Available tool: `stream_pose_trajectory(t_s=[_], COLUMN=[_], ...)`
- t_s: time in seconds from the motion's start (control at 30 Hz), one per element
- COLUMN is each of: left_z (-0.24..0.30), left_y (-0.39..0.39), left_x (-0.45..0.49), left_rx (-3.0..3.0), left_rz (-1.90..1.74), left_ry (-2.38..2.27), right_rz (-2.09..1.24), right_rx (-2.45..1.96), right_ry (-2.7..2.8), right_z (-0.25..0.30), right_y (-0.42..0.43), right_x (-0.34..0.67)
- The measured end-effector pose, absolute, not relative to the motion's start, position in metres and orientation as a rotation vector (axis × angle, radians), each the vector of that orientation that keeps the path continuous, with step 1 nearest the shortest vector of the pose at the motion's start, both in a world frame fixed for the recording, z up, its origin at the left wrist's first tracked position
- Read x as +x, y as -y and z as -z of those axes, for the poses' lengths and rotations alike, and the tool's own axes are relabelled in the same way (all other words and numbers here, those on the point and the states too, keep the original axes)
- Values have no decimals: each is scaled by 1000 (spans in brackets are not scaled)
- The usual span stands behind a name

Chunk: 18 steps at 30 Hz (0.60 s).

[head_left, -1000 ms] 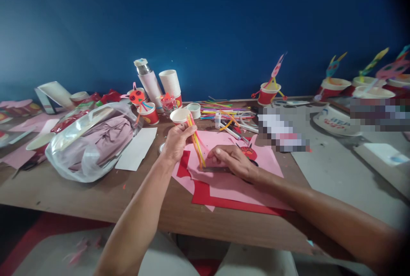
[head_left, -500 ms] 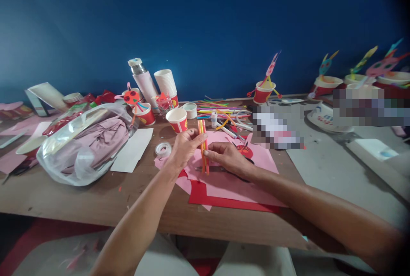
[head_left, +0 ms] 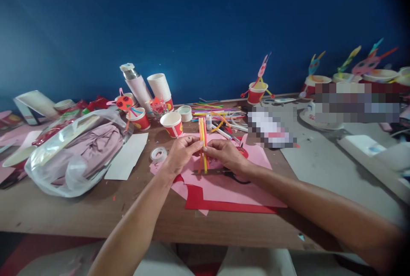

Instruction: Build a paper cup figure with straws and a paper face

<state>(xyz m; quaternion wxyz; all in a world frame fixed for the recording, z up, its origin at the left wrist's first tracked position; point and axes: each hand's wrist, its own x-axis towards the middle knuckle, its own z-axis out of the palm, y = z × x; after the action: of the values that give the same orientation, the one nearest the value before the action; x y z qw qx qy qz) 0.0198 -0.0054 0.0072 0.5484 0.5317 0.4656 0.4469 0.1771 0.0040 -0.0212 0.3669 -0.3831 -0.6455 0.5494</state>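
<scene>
Between my two hands stands a small upright bunch of orange, yellow and pink pipe cleaners (head_left: 205,165). My left hand (head_left: 184,150) is closed, pinching the bunch from the left near its middle. From the right, the thumb and fingers of my right hand (head_left: 226,154) are closed on it as well. Beneath lie pink paper sheets (head_left: 237,190) over a red sheet (head_left: 198,201). Dark-handled scissors (head_left: 238,178) rest on the pink paper, partly behind my right hand. A red cut-out face (head_left: 242,151) shows just past that hand.
A paper cup (head_left: 171,124), a tape roll (head_left: 158,154) and a pile of coloured pipe cleaners (head_left: 218,111) lie beyond my hands. To the left are a plastic bag (head_left: 73,156), a flask (head_left: 137,86) and stacked cups (head_left: 159,86). Decorated cups (head_left: 257,94) stand along the wall.
The view has shifted slightly, so most things sit further left. My right fingers have moved up the pipe cleaners, closer to my left fingers, and the yellow ones face me more.
</scene>
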Motion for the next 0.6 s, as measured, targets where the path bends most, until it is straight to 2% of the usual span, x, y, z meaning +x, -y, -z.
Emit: stream_pose_trajectory(t_s=[0.6], left_z=[-5], left_y=[4], left_x=[18], left_rx=[1320], left_rz=[-1063], left_ry=[-1139], right_rz=[-1358], right_rx=[-985], right_ry=[1619], right_z=[20], right_y=[-5], right_x=[180])
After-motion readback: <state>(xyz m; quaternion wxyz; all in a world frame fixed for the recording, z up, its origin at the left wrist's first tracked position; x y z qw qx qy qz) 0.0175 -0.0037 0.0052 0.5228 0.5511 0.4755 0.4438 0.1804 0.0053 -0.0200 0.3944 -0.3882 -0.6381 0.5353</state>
